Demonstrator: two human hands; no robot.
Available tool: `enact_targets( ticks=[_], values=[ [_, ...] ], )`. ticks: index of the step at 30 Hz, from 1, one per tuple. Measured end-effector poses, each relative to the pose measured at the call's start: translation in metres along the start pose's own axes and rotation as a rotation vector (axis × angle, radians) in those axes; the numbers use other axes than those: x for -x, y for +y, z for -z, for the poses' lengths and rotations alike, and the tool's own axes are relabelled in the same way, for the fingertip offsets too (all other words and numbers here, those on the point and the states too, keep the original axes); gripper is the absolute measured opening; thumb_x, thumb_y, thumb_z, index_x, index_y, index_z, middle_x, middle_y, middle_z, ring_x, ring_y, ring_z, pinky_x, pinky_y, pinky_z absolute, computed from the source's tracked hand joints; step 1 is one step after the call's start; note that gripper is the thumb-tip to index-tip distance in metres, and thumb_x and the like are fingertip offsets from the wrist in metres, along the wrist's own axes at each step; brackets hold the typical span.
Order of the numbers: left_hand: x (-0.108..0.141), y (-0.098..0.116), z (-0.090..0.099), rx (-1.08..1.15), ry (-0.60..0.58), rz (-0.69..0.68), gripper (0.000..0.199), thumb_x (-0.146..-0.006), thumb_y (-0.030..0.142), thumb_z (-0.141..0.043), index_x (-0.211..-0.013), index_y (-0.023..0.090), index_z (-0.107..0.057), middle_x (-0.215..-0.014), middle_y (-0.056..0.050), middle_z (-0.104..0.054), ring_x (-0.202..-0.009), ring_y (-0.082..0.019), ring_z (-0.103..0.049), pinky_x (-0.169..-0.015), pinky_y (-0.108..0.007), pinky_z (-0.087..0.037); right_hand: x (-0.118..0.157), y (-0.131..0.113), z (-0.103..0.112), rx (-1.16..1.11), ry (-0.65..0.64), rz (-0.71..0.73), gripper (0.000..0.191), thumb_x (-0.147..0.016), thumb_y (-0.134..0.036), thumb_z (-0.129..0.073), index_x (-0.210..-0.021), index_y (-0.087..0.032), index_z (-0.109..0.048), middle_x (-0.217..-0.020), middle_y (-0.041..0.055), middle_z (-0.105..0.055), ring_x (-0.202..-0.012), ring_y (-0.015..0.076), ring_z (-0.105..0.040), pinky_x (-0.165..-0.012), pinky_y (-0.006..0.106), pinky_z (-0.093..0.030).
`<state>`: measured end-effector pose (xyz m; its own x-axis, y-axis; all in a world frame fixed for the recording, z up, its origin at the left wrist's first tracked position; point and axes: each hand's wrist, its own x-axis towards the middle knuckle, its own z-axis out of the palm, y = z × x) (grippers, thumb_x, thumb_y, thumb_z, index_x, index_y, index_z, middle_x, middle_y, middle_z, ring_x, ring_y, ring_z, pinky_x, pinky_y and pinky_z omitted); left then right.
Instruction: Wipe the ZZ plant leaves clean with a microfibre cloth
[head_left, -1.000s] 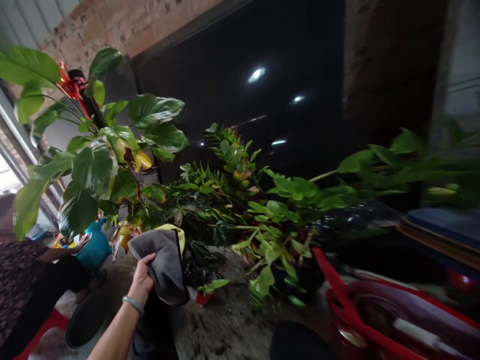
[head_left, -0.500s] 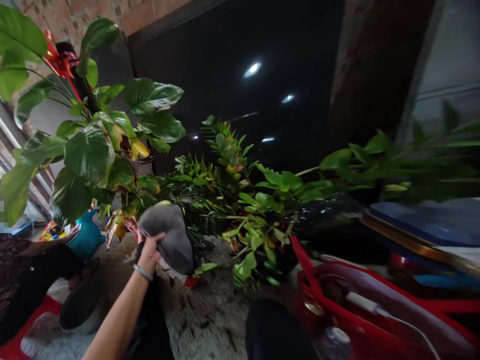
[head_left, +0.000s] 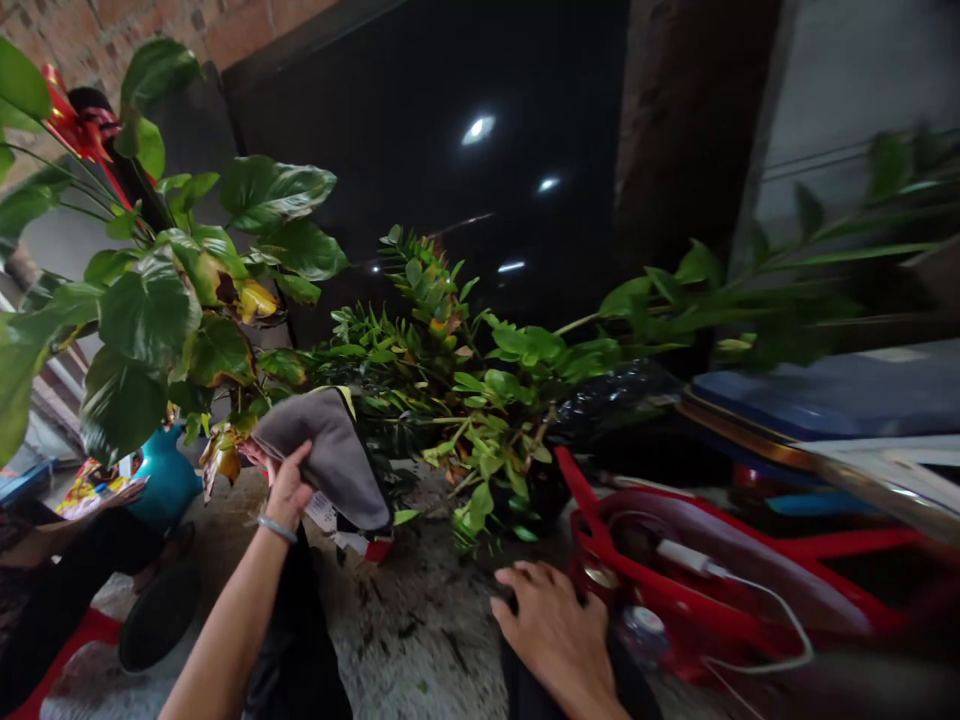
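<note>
A grey cloth [head_left: 326, 455] with a yellowish patch at its top edge is pinched in my left hand [head_left: 289, 488], which has a bangle at its wrist. Behind and below the cloth show a white, printed item and a red corner of something partly hidden. My right hand [head_left: 555, 620] rests palm down over my dark-clothed knee, fingers a little bent and apart, holding nothing. Just right of it stands a red bag [head_left: 675, 590] with a white device and cable inside.
Large-leaved plant [head_left: 154, 320] at left, with a red bow. Leafy plants [head_left: 495, 430] fill the middle before a dark panel. A seated person holding something colourful, a teal object [head_left: 163, 480] and a dark bucket [head_left: 159, 620] are at left. Blue-topped stacked items [head_left: 825, 400] lie at right.
My right hand has come into view over the knee. The cloth is spread wider in my left hand, showing more of the printed item. The view has shifted, moving the scene leftward.
</note>
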<state>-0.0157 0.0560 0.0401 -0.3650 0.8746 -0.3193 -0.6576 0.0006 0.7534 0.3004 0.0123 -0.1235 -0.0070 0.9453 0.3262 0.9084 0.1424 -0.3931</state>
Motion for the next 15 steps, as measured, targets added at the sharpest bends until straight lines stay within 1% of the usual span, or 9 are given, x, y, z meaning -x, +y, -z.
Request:
enact_targets(
  ticks=[1,3,5,7,10,11,13,14,15],
  values=[
    [0.005,-0.018,0.009,-0.040,0.013,0.030,0.025,-0.084,0.010,-0.067,-0.106,0.020,-0.071,-0.080,-0.007,-0.079,-0.078,-0.025,-0.078,-0.073,-0.036,-0.064,0.002,-0.005,-0.003,0.027,0.028,0.030,0.023,-0.083,-0.023,-0.057,-0.093,-0.025,-0.077,-0.112,0.0119,-0.078,-0.114,0.0381,-0.066,-0.094,0.060,-0.047],
    [0.018,-0.045,0.032,-0.177,-0.033,0.255,0.017,-0.083,0.008,-0.069,-0.098,0.017,-0.072,-0.082,-0.012,-0.079,-0.079,-0.029,-0.078,-0.069,-0.037,-0.064,0.007,-0.006,-0.006,0.026,0.068,0.076,0.023,-0.084,-0.024,-0.055,-0.091,-0.025,-0.077,-0.111,0.0105,-0.078,-0.112,0.0352,-0.067,-0.095,0.056,-0.046],
    [0.031,-0.046,0.048,-0.222,-0.035,0.320,0.014,-0.084,0.006,-0.068,-0.093,0.015,-0.073,-0.079,-0.012,-0.078,-0.079,-0.029,-0.079,-0.068,-0.036,-0.065,0.010,0.004,-0.007,0.027,0.092,0.094,0.024,-0.084,-0.024,-0.053,-0.088,-0.025,-0.076,-0.109,0.0096,-0.078,-0.108,0.0336,-0.068,-0.094,0.053,-0.046],
    [0.040,-0.019,0.046,-0.163,-0.014,0.220,0.014,-0.085,0.005,-0.066,-0.093,0.014,-0.073,-0.077,-0.010,-0.078,-0.077,-0.026,-0.078,-0.070,-0.034,-0.065,0.010,0.015,-0.009,0.040,0.108,0.093,0.025,-0.084,-0.026,-0.051,-0.087,-0.025,-0.076,-0.108,0.0095,-0.079,-0.105,0.0337,-0.069,-0.091,0.052,-0.046],
    [0.040,0.040,0.021,0.055,-0.009,-0.106,0.016,-0.089,0.008,-0.063,-0.097,0.016,-0.074,-0.084,-0.006,-0.079,-0.079,-0.020,-0.077,-0.075,-0.026,-0.063,0.007,0.022,-0.012,0.028,0.129,0.094,0.027,-0.086,-0.030,-0.049,-0.087,-0.025,-0.076,-0.105,0.0092,-0.079,-0.101,0.0326,-0.070,-0.088,0.049,-0.047],
    [0.036,0.052,0.013,0.134,-0.031,-0.230,0.018,-0.092,0.010,-0.061,-0.101,0.019,-0.074,-0.088,-0.004,-0.080,-0.082,-0.018,-0.077,-0.077,-0.025,-0.062,0.006,0.021,-0.013,0.021,0.135,0.099,0.028,-0.086,-0.031,-0.049,-0.087,-0.025,-0.076,-0.105,0.0091,-0.079,-0.101,0.0324,-0.070,-0.088,0.049,-0.047],
    [0.025,0.054,0.005,0.179,-0.014,-0.330,0.021,-0.095,0.011,-0.057,-0.106,0.021,-0.072,-0.087,-0.001,-0.080,-0.077,-0.015,-0.075,-0.074,-0.024,-0.062,0.007,0.015,-0.014,0.014,0.145,0.106,0.028,-0.086,-0.030,-0.049,-0.087,-0.025,-0.076,-0.105,0.0089,-0.080,-0.103,0.0328,-0.070,-0.089,0.049,-0.046],
    [0.021,0.044,0.007,0.145,0.022,-0.288,0.021,-0.095,0.010,-0.056,-0.106,0.021,-0.071,-0.081,0.000,-0.078,-0.070,-0.014,-0.074,-0.066,-0.022,-0.061,0.007,0.011,-0.014,0.014,0.147,0.107,0.027,-0.085,-0.030,-0.049,-0.086,-0.025,-0.076,-0.104,0.0089,-0.080,-0.105,0.0332,-0.069,-0.089,0.049,-0.045],
    [0.017,0.028,0.014,0.084,0.072,-0.192,0.020,-0.095,0.008,-0.056,-0.104,0.020,-0.070,-0.075,0.001,-0.076,-0.060,-0.013,-0.071,-0.056,-0.021,-0.059,0.008,0.008,-0.014,0.015,0.149,0.105,0.026,-0.085,-0.029,-0.049,-0.086,-0.025,-0.075,-0.103,0.0088,-0.080,-0.106,0.0334,-0.069,-0.089,0.049,-0.045]
  ],
)
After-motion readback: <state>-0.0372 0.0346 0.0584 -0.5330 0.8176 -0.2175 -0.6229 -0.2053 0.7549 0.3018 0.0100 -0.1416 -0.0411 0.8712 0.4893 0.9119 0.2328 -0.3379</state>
